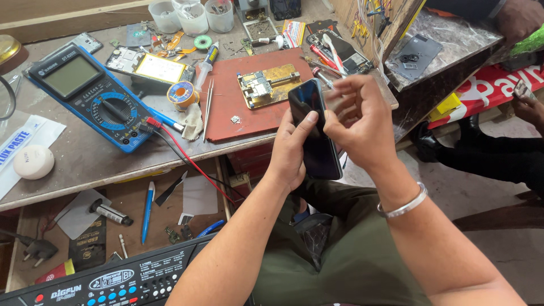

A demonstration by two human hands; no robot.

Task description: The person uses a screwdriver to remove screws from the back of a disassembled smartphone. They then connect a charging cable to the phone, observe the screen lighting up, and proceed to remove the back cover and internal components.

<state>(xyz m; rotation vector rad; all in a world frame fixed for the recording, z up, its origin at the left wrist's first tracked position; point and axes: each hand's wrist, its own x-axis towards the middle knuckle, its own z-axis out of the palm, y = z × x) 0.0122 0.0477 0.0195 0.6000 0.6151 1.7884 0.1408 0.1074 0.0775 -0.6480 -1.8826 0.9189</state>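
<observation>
A dark smartphone (315, 133) with a glossy black face is held upright over my lap. My left hand (290, 148) grips it from the left side, thumb lying across the glass. My right hand (358, 122), with a silver bangle on the wrist, is curled at the phone's upper right edge, fingertips pinched close to that edge. What the fingertips pinch is too small to make out. Behind the phone, a brass board holder (266, 86) with a circuit board rests on a red-brown mat (249, 122).
On the workbench (85, 158) lie a blue multimeter (90, 93) with red and black leads, a solder spool (182, 93), tweezers (208, 107), a syringe and a white round tin (33, 161). A small keyboard (113, 280) sits below. Another person's hand (518, 20) rests at the top right.
</observation>
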